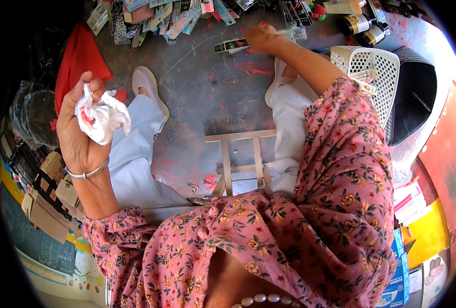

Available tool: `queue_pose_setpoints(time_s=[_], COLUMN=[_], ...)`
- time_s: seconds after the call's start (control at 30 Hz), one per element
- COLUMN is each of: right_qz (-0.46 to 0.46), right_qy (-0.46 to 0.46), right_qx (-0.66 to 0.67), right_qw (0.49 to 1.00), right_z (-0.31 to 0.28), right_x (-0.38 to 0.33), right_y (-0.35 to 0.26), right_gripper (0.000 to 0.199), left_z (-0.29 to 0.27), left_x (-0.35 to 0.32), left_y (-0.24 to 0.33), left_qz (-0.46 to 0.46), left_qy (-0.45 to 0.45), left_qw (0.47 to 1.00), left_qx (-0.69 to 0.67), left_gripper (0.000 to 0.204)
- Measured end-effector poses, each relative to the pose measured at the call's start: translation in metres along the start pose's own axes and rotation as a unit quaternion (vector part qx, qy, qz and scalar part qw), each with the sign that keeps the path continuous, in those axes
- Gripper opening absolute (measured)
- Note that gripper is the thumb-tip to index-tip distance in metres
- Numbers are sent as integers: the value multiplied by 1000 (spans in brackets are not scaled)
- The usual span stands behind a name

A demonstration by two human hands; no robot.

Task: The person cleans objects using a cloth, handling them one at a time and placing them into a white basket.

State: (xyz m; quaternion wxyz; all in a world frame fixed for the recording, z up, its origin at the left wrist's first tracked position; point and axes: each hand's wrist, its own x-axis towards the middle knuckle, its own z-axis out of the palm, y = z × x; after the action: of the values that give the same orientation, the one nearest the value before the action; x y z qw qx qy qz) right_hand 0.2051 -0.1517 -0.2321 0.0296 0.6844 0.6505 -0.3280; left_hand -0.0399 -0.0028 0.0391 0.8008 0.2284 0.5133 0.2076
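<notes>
At the left of the frame, the left hand [79, 131] clutches a red-stained white rag [102, 117]. At the top centre, the right hand [261, 38] closes on a clear packet [295, 33] on the floor [207, 97]; red smears remain there.

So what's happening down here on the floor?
A person sits on a low wooden stool over a grey concrete floor. The left hand holds up a crumpled white cloth stained red. The right hand reaches forward to small packaged items lying beside a white perforated plastic basket.
</notes>
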Motion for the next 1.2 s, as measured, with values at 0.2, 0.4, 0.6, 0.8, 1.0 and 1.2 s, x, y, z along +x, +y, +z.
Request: queue_pose_setpoints(time_s=[0.2,0.4,0.6,0.8,1.0,1.2], right_qz=[70,111,27,66,114,19], right_qy=[-301,-359,-222,-53,216,144], right_qx=[241,439,701,649,268,422], right_qw=[920,816,678,756,932,895], right_z=[-8,-4,-119,-189,-173,-187], right_x=[10,0,-42,-77,-85,-110], right_y=[13,2,-63,-147,-197,-201], right_gripper=[18,27,25,20,27,38], left_z=[-4,-8,-6,-2,10,15], left_x=[-5,-5,2,41,33,31], left_y=[-1,-3,-4,-31,-35,-38], left_qz=[-1,12,-5,71,-13,-13], left_qy=[-8,-58,-150,-313,-364,-415], left_qw=[1000,998,987,901,894,895], left_qx=[-3,-17,49,291,262,163], left_gripper=[19,18,26,71,44,44])
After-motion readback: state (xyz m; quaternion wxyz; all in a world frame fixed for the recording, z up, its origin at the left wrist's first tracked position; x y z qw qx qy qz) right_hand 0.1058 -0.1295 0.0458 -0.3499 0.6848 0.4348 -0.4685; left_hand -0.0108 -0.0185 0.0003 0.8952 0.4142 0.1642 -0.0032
